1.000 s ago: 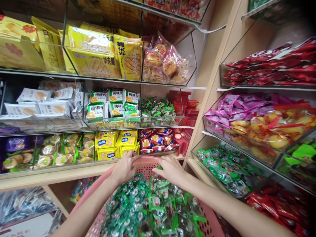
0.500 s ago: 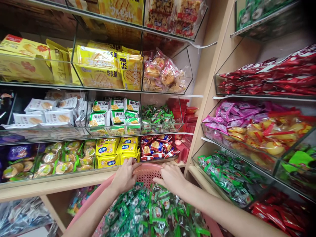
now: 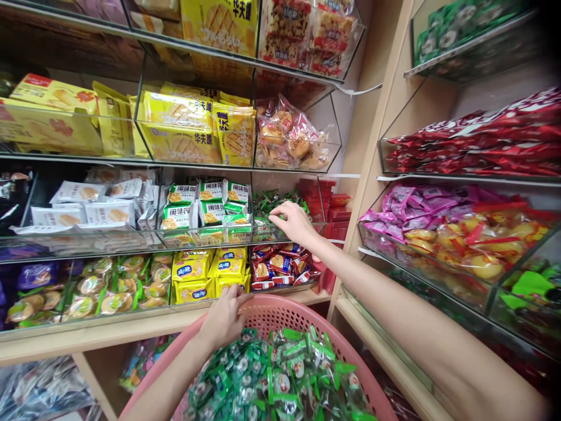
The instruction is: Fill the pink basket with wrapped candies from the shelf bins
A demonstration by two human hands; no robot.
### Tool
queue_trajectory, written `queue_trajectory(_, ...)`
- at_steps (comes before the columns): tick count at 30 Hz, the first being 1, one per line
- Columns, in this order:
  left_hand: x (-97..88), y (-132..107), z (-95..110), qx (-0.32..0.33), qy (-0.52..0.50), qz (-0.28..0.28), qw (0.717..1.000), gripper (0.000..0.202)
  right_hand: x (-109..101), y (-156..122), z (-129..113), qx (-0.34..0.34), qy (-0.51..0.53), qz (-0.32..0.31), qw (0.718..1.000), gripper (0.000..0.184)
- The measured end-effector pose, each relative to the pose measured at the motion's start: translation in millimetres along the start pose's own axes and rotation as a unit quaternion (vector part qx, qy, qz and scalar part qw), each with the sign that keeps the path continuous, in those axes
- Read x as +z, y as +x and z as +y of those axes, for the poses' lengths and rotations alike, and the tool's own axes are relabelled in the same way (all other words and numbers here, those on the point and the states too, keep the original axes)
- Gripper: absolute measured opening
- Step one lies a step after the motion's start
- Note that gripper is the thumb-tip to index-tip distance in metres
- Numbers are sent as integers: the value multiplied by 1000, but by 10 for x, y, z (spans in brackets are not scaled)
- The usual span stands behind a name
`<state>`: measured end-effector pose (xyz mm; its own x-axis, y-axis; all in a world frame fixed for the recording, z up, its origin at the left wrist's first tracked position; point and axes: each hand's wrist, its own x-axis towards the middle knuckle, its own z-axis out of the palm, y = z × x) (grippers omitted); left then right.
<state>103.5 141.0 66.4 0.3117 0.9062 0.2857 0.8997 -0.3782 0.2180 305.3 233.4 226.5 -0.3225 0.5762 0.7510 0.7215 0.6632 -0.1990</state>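
A pink perforated basket [image 3: 280, 316] sits low in front of me, heaped with small green-wrapped candies [image 3: 276, 374]. My left hand [image 3: 225, 318] grips the basket's far rim, fingers curled over it. My right hand [image 3: 293, 221] reaches up into the middle-shelf clear bin of green-wrapped candies [image 3: 274, 202], palm down, fingers bent over the sweets. Whether those fingers hold a candy is hidden.
Clear bins line the shelves: yellow biscuit packs [image 3: 184, 126], green-and-white packs [image 3: 205, 202], red-wrapped snacks [image 3: 280, 263] below. On the right shelving stand bins of purple candies [image 3: 412, 204], red packets [image 3: 482, 140] and yellow sweets [image 3: 473, 245]. A wooden ledge [image 3: 109, 327] runs under the lowest bins.
My right hand has left the basket's candy heap and risen into the green-candy bin on the middle shelf. My left hand stays on the basket rim. The view has tilted upward slightly.
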Motion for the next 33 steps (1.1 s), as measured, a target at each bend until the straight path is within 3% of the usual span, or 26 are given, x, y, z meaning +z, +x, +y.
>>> queue_trajectory(5, -10, 10, -12, -2, 3, -7, 1000, 56, 91, 250, -62, 53, 5, -99, 994, 16)
queue_trajectory(8, -13, 13, -9, -3, 3, -11, 1000, 56, 125, 287, -88, 67, 7, -112, 991, 16)
queue_trajectory(12, -21, 10, 5, -1, 2, -14, 1000, 56, 120, 271, -60, 41, 4, -44, 998, 19)
queue_trajectory(16, -27, 10, 10, 0, 3, -12, 1000, 55, -89, 154, -29, 21, 40, 79, 996, 20)
queue_trajectory(19, -28, 15, 1, -3, 1, -14, 1000, 55, -321, -166, -40, 7, 103, 149, 983, 19)
queue_trajectory(22, -20, 25, -3, -1, 3, -17, 1000, 54, -430, -739, -61, 14, 152, 108, 982, 22)
queue_trajectory(27, 3, 30, 31, 5, 8, -8, 1000, 54, -217, -1702, 23, 98, 166, -29, 981, 26)
queue_trajectory(30, 9, 24, 44, 3, 12, -3, 1000, 54, -44, -1953, 126, 132, 139, -49, 980, 28)
queue_trajectory(33, 10, 22, 28, 4, 10, -4, 1000, 54, 48, -2001, 192, 136, 118, -40, 983, 28)
